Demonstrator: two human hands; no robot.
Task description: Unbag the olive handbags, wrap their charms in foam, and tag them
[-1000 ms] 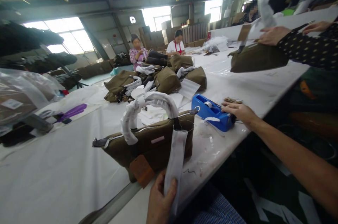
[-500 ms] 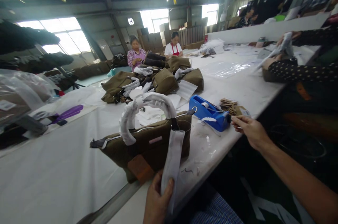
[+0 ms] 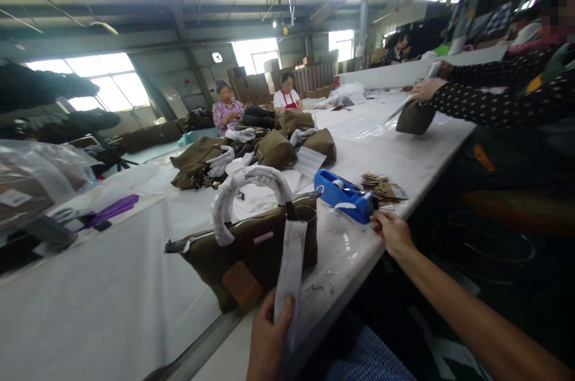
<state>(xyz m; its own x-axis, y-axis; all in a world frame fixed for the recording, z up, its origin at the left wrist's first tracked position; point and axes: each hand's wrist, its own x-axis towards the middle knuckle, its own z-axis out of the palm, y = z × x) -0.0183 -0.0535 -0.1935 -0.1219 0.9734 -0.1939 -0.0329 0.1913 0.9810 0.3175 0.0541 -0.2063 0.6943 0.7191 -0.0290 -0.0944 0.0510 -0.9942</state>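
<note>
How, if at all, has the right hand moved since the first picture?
Yes: against the blue tape dispenser, the right hand has moved lower in view, to just below the dispenser's right end.

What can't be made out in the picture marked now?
Head view:
Right hand beside blue dispenser: too small to tell whether it pinches anything.
Left hand, holding white strip: forearm cut off by bottom edge.
Olive bag: far side hidden by near face.
Brown tag: any print too small.

The white strip (image 3: 291,261) hides part of the nearest olive bag (image 3: 258,254).
</note>
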